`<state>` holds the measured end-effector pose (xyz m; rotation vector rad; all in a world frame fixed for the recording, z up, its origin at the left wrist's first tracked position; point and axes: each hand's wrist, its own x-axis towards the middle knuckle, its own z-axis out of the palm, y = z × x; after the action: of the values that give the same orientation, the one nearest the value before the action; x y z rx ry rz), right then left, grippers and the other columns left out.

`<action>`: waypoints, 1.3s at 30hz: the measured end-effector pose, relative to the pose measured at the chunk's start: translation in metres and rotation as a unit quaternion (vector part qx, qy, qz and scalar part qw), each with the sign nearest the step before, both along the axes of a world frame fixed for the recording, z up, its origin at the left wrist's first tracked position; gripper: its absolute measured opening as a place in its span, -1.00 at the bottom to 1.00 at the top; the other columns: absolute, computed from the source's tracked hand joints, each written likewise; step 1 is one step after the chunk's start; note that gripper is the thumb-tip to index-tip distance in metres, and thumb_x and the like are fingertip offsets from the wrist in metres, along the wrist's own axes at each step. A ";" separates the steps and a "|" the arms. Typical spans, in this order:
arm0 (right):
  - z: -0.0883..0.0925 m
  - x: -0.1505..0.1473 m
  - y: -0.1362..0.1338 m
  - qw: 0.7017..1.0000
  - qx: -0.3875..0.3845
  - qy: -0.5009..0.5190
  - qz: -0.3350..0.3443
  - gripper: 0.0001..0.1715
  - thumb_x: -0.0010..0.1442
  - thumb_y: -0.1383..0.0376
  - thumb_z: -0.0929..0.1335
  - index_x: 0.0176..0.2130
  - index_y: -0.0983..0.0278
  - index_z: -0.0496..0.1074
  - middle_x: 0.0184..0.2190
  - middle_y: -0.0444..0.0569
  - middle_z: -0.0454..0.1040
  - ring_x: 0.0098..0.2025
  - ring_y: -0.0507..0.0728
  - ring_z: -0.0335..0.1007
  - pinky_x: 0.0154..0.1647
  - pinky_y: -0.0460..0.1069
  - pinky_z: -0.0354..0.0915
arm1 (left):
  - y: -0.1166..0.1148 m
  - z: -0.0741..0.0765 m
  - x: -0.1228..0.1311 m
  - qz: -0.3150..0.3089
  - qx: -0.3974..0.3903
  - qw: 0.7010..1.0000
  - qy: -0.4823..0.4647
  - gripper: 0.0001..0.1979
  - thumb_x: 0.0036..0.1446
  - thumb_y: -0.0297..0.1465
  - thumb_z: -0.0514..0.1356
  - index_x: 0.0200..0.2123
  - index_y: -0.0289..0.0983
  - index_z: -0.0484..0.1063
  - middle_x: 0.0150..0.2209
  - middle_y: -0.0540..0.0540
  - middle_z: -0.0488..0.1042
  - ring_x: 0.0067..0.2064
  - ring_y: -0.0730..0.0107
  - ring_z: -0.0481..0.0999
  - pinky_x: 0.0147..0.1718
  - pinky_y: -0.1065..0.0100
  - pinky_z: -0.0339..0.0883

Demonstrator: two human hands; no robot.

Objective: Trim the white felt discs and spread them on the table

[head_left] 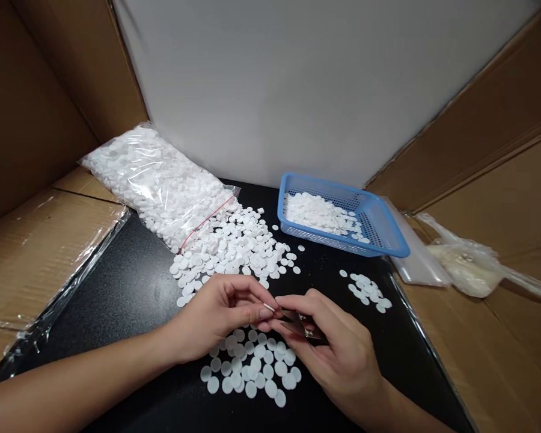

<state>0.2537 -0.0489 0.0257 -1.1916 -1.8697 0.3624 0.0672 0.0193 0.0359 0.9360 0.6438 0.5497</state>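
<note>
A small white disc [268, 308], seen edge-on, is pinched between the thumb and fingers of my left hand [223, 313]. Closed around a pair of small metal snips [294, 325], my right hand [331, 346] keeps the blades close to the disc's edge. The fingertips of both hands nearly meet. Below them, a loose group of white discs [252, 379] lies on the black table, partly covered by my hands. Behind my left hand spreads a larger heap of white discs [238, 243].
A clear plastic bag [153, 174] full of white discs lies at the back left, its mouth open onto the heap. At the back right a blue basket [390, 246] holds more discs. Another small disc group [368, 291] and a knotted plastic bag [466, 267] are on the right.
</note>
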 end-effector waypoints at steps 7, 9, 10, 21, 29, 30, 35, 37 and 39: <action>-0.001 0.005 0.000 0.999 0.029 -0.001 0.019 -0.62 0.43 0.13 0.27 0.08 0.30 0.47 -0.43 -0.06 0.42 -0.48 0.04 0.37 -0.53 -0.08 0.34 | -0.002 0.001 0.000 0.003 0.001 1.000 -0.007 -0.86 0.08 -0.37 0.44 -0.37 -0.33 0.61 -0.43 -0.04 0.65 -0.36 0.50 0.61 -0.30 0.54 0.45; -0.003 0.007 0.000 0.998 0.053 -0.009 0.016 -0.55 0.45 0.24 0.25 0.26 0.25 0.36 -0.40 -0.05 0.43 -0.44 0.06 0.38 -0.49 -0.06 0.34 | -0.002 0.000 -0.001 0.009 -0.018 1.000 -0.003 -0.84 0.06 -0.37 0.45 -0.36 -0.34 0.60 -0.41 -0.07 0.66 -0.36 0.48 0.63 -0.30 0.51 0.47; -0.004 0.007 0.001 0.998 0.064 -0.014 0.011 -0.49 0.43 0.32 0.26 0.32 0.21 0.28 -0.39 -0.05 0.43 -0.42 0.07 0.38 -0.48 -0.05 0.33 | -0.003 0.000 -0.001 0.012 -0.030 0.999 -0.001 -0.83 0.06 -0.36 0.45 -0.35 -0.34 0.59 -0.39 -0.09 0.67 -0.35 0.45 0.64 -0.30 0.50 0.48; -0.011 0.006 0.003 0.991 0.065 -0.112 -0.024 -0.36 0.35 0.47 0.29 0.35 0.17 0.23 -0.42 -0.09 0.39 -0.48 0.00 0.34 -0.55 -0.12 0.28 | -0.008 0.001 0.002 0.055 -0.121 0.991 0.023 -0.74 0.05 -0.32 0.46 -0.28 -0.38 0.57 -0.30 -0.22 0.67 -0.28 0.35 0.66 -0.26 0.45 0.50; -0.011 0.007 0.001 0.988 0.057 -0.142 -0.031 -0.43 0.37 0.45 0.27 0.31 0.19 0.31 -0.45 -0.10 0.40 -0.51 -0.02 0.31 -0.54 -0.14 0.28 | -0.008 -0.001 0.002 0.042 -0.101 0.994 0.018 -0.76 0.12 -0.28 0.41 -0.30 -0.38 0.59 -0.29 -0.19 0.67 -0.25 0.36 0.65 -0.22 0.45 0.50; -0.010 0.007 0.001 0.988 0.057 -0.142 -0.031 -0.43 0.37 0.45 0.27 0.31 0.19 0.31 -0.45 -0.10 0.40 -0.51 -0.02 0.31 -0.54 -0.14 0.29 | -0.009 -0.001 0.002 0.041 -0.099 0.994 0.019 -0.76 0.13 -0.28 0.41 -0.31 -0.37 0.59 -0.29 -0.19 0.67 -0.25 0.36 0.65 -0.22 0.44 0.50; -0.010 0.007 0.001 0.988 0.051 -0.142 -0.029 -0.44 0.36 0.45 0.28 0.30 0.18 0.33 -0.45 -0.10 0.41 -0.51 -0.01 0.32 -0.55 -0.14 0.29 | -0.008 -0.001 0.002 0.039 -0.094 0.994 0.024 -0.75 0.12 -0.26 0.40 -0.34 -0.37 0.59 -0.31 -0.19 0.66 -0.26 0.35 0.65 -0.24 0.44 0.50; -0.010 0.007 0.001 0.988 0.050 -0.141 -0.029 -0.43 0.36 0.46 0.28 0.30 0.16 0.33 -0.45 -0.10 0.42 -0.51 -0.01 0.32 -0.54 -0.15 0.30 | -0.008 -0.001 0.002 0.036 -0.088 0.995 0.021 -0.75 0.13 -0.25 0.40 -0.34 -0.36 0.59 -0.31 -0.18 0.66 -0.26 0.37 0.65 -0.25 0.47 0.50; -0.010 0.007 0.001 0.989 0.048 -0.139 -0.029 -0.43 0.36 0.46 0.28 0.29 0.14 0.34 -0.46 -0.10 0.42 -0.51 -0.01 0.33 -0.53 -0.15 0.31 | -0.008 -0.001 0.002 0.035 -0.078 0.996 0.017 -0.75 0.14 -0.25 0.39 -0.33 -0.36 0.60 -0.31 -0.17 0.66 -0.25 0.38 0.65 -0.25 0.49 0.49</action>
<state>0.2610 -0.0479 0.0160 -1.2779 -2.0594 0.0737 0.0690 0.0112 0.0346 0.7790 0.7418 0.5377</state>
